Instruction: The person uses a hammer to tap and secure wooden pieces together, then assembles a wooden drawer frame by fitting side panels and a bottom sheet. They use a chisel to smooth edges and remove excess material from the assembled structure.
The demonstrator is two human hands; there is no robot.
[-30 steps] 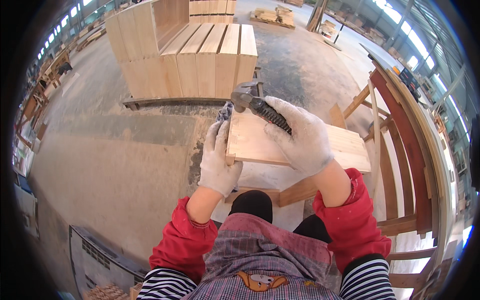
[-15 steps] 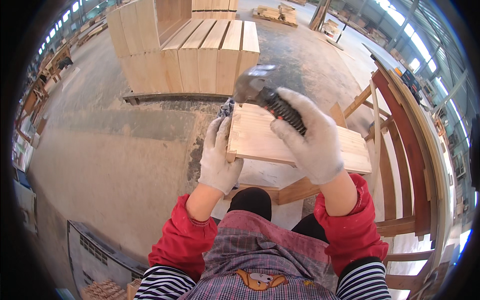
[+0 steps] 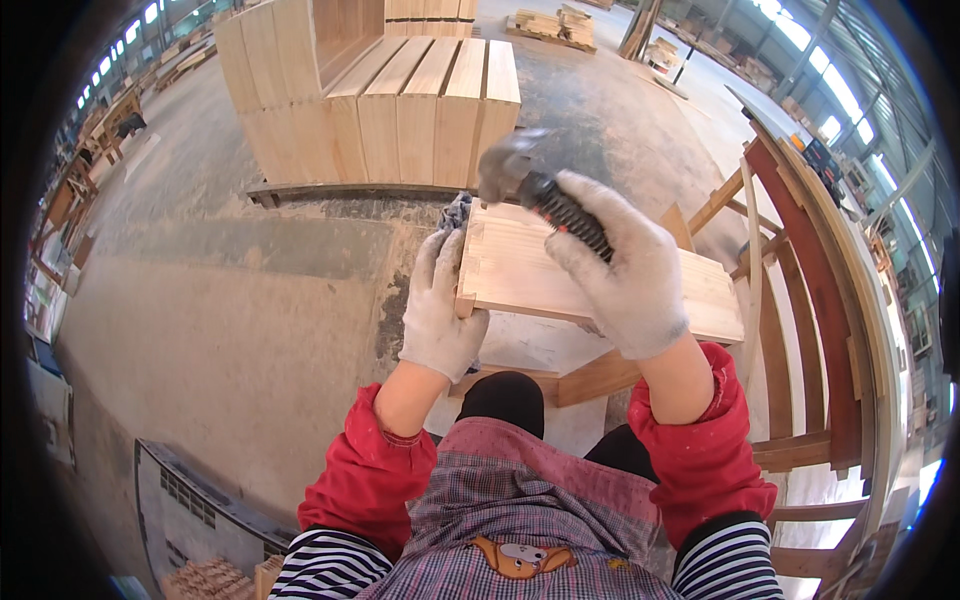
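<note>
My right hand (image 3: 628, 268), in a white work glove, is closed around the black ribbed grip of a hammer (image 3: 572, 215). The hammer's metal head, blurred by motion, hangs over the left end of a pale wooden drawer (image 3: 600, 270). Interlocking joints show along that end. My left hand (image 3: 440, 305), also gloved, grips the drawer's left end, its fingers along the outer face and its thumb at the near corner. A crumpled dark cloth (image 3: 456, 212) shows just beyond the left fingertips. The drawer lies in front of my knees, above a wooden support (image 3: 590, 380).
A large stack of pale wooden drawers (image 3: 400, 140) rests on a low pallet ahead. To my right stands a tall wooden rack (image 3: 815, 290). A grey metal-edged unit (image 3: 190, 510) holds wood pieces at the lower left. More timber piles (image 3: 553, 28) lie farther off.
The hammer and my right hand have shifted very slightly, with the head still above the drawer's left end. The drawer end and my left hand have moved a touch to the right.
</note>
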